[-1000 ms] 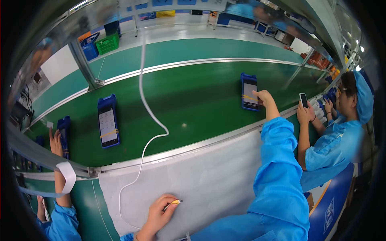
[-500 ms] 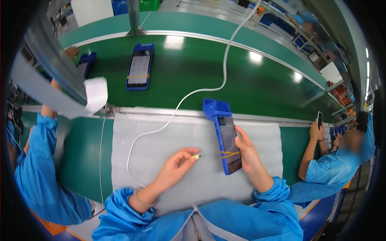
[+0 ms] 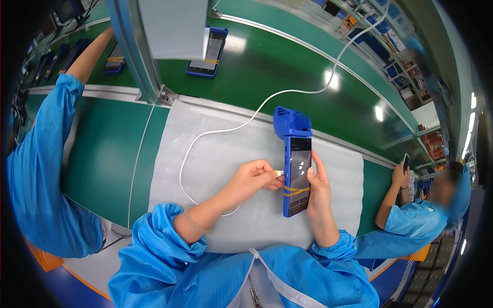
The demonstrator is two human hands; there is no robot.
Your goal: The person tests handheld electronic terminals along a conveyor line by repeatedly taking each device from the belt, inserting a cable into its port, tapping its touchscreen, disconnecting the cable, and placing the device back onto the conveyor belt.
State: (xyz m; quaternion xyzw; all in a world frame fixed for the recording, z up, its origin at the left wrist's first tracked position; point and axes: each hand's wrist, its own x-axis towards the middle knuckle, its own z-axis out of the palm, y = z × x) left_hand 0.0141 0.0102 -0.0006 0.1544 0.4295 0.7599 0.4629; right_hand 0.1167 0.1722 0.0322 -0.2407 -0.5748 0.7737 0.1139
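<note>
Blue handheld terminal (image 3: 295,164) lies screen-up at frame centre on a white foam mat (image 3: 215,154), long axis running top to bottom, with a yellow rubber band (image 3: 297,190) across its lower half. Left hand (image 3: 252,177): thumb and fingertips pressed together, pinching the small plug (image 3: 279,173) of a white cable (image 3: 226,128) right at the terminal's left edge; whether the plug is seated cannot be told. Cable loops over the mat and runs off toward the upper right. Right hand (image 3: 318,187): fingers held close together, resting along the terminal's right edge. Both forearms in blue sleeves.

Green conveyor belt (image 3: 287,72) behind the mat; second blue terminal (image 3: 208,49) on it, upper centre. Co-worker's blue sleeve (image 3: 41,154) at left. Another person in blue at right, holding a phone (image 3: 405,162).
</note>
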